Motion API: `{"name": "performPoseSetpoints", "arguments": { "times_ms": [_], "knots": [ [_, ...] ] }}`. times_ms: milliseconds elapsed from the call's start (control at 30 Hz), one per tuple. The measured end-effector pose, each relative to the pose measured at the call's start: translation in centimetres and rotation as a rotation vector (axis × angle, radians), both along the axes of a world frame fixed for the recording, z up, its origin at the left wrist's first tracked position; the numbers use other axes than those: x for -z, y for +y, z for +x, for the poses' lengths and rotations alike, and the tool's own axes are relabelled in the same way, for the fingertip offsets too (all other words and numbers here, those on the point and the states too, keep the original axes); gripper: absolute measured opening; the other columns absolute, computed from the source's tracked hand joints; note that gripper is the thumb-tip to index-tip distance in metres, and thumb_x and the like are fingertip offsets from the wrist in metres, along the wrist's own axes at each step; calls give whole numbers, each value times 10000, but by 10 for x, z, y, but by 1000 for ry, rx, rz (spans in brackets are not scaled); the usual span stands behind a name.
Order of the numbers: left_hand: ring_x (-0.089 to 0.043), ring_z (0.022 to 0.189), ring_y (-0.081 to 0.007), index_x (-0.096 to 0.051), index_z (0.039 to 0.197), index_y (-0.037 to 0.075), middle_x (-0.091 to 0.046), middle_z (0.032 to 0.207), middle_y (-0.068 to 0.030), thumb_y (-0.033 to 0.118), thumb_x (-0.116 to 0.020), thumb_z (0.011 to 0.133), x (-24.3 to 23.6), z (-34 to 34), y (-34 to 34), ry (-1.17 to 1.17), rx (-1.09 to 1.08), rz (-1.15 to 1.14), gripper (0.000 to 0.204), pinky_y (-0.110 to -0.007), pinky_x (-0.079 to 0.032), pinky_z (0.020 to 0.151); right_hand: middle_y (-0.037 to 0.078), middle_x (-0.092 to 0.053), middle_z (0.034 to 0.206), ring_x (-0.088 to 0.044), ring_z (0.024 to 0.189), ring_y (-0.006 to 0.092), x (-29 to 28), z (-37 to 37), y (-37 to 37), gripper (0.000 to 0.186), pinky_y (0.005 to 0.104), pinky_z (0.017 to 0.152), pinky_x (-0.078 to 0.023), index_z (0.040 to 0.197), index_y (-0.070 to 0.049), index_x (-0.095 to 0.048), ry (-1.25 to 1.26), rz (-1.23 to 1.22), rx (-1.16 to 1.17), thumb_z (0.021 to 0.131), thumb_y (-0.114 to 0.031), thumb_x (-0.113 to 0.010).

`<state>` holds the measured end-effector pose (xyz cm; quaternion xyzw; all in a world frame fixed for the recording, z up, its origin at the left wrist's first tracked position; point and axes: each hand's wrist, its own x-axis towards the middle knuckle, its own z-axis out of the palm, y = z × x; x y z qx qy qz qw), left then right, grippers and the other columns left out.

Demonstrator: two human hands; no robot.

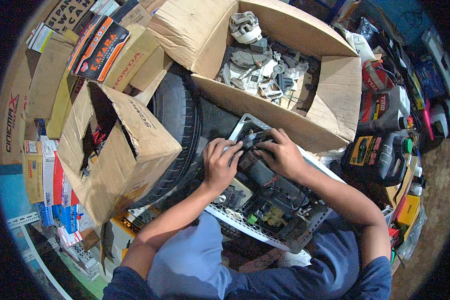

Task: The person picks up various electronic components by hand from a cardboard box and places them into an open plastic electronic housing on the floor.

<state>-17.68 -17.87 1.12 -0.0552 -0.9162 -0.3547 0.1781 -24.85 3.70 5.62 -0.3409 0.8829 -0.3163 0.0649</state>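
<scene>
— What are the hands on?

— A dark plastic part [255, 162] lying in a grey perforated metal tray [250, 227] full of black electrical bits. The left hand [220, 162] presses down on its near end, fingers curled over it; the right hand [280, 152] grips its far end, fingers closed around it.

— And around the tray?

— A black tyre [177, 130] stands just to the left. Behind the tray sits a big open cardboard box [285, 60] of grey and white parts.

— Any packages?

— A torn brown carton [117, 150] left of the tyre, a black-and-orange flat box [97, 47] above it, and red-and-white small boxes [52, 175] stacked at the far left. On the right stand a black oil jug [380, 155] with a yellow label and a grey jug [390, 107] with a red one.
</scene>
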Motion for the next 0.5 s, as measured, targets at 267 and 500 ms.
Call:
{"name": "performPoseSetpoints", "arguments": {
  "times_ms": [267, 500],
  "knots": [
    [-614, 1017, -294, -748, 1020, 115, -686, 966, -56, 105, -786, 793, -7, -19, 2, -17, -26, -15, 230, -437, -434, 933, 170, -605, 1207, -607, 1064, 373, 14, 6, -4, 440, 449, 940, -525, 1285, -43, -613, 63, 12, -11, 869, -144, -714],
    [-476, 1177, -372, -698, 979, 85, -540, 1157, -146, 216, -819, 796, -5, -18, 1, -121, -35, -84, 256, -509, -380, 998, 139, -607, 1227, -558, 1144, 326, 15, 10, -2, 408, 442, 976, -501, 1255, -27, -655, 242, 167, -91, 872, -163, -695]
  ]
}}
